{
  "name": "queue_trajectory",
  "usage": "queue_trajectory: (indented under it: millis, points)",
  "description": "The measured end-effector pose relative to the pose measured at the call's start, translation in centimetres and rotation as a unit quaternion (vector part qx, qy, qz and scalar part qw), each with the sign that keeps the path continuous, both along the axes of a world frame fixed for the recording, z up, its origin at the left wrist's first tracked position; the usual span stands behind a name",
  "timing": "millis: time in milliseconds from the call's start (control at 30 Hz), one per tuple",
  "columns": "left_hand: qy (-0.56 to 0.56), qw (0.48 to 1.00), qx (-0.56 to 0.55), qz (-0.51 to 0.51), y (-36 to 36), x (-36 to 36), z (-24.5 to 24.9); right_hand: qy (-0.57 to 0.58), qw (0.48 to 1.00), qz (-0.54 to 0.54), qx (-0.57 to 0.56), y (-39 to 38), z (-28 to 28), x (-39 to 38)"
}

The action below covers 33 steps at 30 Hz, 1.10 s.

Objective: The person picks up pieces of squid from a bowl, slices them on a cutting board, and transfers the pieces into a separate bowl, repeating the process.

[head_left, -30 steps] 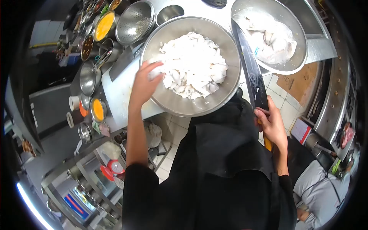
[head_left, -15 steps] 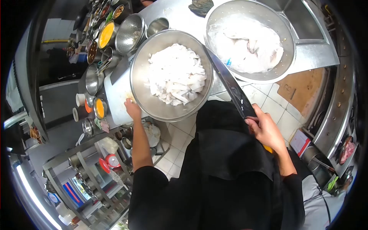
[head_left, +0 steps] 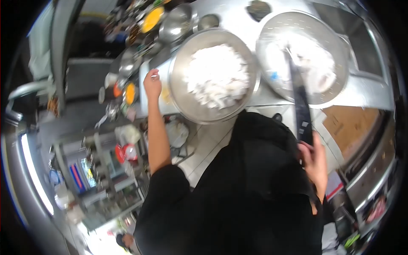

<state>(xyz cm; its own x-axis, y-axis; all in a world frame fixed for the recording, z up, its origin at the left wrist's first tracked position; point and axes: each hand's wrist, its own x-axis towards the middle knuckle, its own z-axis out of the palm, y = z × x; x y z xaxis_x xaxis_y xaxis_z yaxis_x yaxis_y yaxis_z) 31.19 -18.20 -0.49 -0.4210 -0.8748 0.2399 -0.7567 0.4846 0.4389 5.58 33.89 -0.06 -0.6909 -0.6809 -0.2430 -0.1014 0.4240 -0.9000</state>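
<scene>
My right hand (head_left: 313, 163) is wrapped round the handle of a large knife (head_left: 301, 102). Its dark blade points up and away, with the tip over the perforated basin (head_left: 276, 91) on the right. Whitish meat or seafood (head_left: 321, 63), apparently in clear plastic, lies in that basin. My left hand (head_left: 153, 85) hovers near a white cutting board (head_left: 144, 102), its fingers curled together; a small pale spot shows at the fingertips, too blurred to name. Between my hands stands a steel bowl (head_left: 179, 102) heaped with white cut strips (head_left: 219, 76).
Behind the bowl are a steel colander (head_left: 176, 23) and a small steel pot (head_left: 208, 22). A container of yellow liquid (head_left: 153, 19) stands at the back left. The sink (head_left: 365, 46) is far right, and cardboard (head_left: 352, 127) lies on the tiled floor.
My left hand has lifted off the cutting board and moved away from me. The knife in my right hand has swung right, from beside the bowl to over the perforated basin. The view has shifted.
</scene>
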Motion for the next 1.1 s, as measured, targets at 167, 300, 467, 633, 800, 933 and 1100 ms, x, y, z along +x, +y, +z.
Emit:
queue_trajectory:
  millis: [167,300,467,633,800,933,1100]
  points:
    - [-0.172,0.971,0.044,0.159,-4.8,11.8,-9.8,-0.211,0.976,-0.05,-0.009,-0.4,2.7,-0.8]
    - [-0.083,0.978,0.103,0.161,-1.9,9.9,-14.1,-0.06,0.994,-0.069,0.055,0.5,0.3,0.6]
    - [-0.086,0.974,0.097,0.185,0.2,7.6,-12.0,-0.052,0.993,0.017,0.105,-1.8,2.6,-0.5]
    - [0.016,0.993,-0.093,0.071,-0.5,6.9,-7.7,-0.006,0.987,0.113,0.111,-2.3,3.2,-1.5]
    - [0.248,0.963,0.017,-0.102,8.4,-12.3,5.2,-0.109,0.985,0.12,0.062,-3.4,5.3,-2.9]
    - [0.107,0.861,0.109,-0.485,13.6,-26.5,2.0,-0.076,0.997,0.016,0.022,-0.2,3.3,-2.9]
    - [-0.263,0.838,0.14,-0.457,20.5,-37.6,-10.8,-0.139,0.984,-0.103,0.051,3.5,4.5,-2.4]
